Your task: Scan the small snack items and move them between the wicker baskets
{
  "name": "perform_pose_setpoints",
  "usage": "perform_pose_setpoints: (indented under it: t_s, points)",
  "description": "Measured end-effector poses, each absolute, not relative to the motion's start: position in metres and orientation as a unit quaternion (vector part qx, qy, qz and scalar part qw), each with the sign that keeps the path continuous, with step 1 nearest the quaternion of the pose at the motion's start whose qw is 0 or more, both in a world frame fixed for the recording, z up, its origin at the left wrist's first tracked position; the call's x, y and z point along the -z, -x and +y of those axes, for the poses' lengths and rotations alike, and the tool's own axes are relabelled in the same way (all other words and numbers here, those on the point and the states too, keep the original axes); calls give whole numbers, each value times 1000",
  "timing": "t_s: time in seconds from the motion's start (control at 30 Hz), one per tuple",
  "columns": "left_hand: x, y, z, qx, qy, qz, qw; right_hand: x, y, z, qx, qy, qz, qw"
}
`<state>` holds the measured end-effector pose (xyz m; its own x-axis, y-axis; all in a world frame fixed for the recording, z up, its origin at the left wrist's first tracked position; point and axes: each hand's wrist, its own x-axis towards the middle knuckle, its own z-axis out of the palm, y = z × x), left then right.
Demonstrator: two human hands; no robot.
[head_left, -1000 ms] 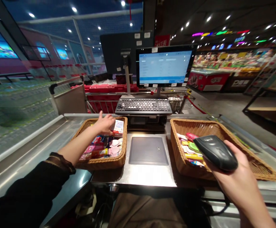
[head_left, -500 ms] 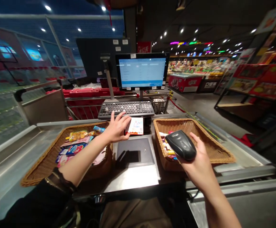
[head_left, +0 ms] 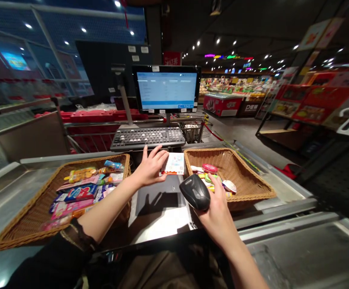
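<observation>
My left hand (head_left: pixel 152 166) is closed on the left edge of a flat white box (head_left: pixel 175 163) with a red lower edge and a barcode at its corner. The box is above the counter, between two wicker baskets. A black handheld barcode scanner (head_left: pixel 195 192) is in my right hand (head_left: pixel 218 212), its head pointing up and left toward the box. The scanner's handle is hidden in my palm. Under my left forearm the left basket (head_left: pixel 21 216) holds several packaged sweets (head_left: pixel 81 192). Beyond my right hand, the right basket (head_left: pixel 248 176) holds a few colourful packets (head_left: pixel 210 167).
A monitor (head_left: pixel 168 90) stands behind a black keyboard (head_left: pixel 147 136) at the counter's back. A dark flat plate (head_left: pixel 153 200) is set into the metal counter (head_left: pixel 159 228). Behind are shopping carts (head_left: pixel 99 134); a red shelf display (head_left: pixel 309 100) stands right.
The box has moved rightward, toward the right basket, in my left hand. My right hand has brought the scanner left, closer to the box. The camera view has turned slightly right.
</observation>
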<state>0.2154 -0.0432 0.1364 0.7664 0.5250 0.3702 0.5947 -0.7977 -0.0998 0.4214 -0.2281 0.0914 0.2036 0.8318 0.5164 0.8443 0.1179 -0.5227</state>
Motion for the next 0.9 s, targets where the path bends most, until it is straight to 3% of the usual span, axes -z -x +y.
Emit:
perform_pose_setpoints:
  t_s: [0.2,0.43,0.9]
  points:
    - [-139,-214,-42,162,931,-307,113,-84,-432,-224,3,651,-657,380]
    - [-145,-234,-42,163,936,-294,107,-89,-445,-234,-32,661,-623,416]
    - [-112,-435,-52,76,974,-214,-18,-95,-539,-286,1,762,-306,571]
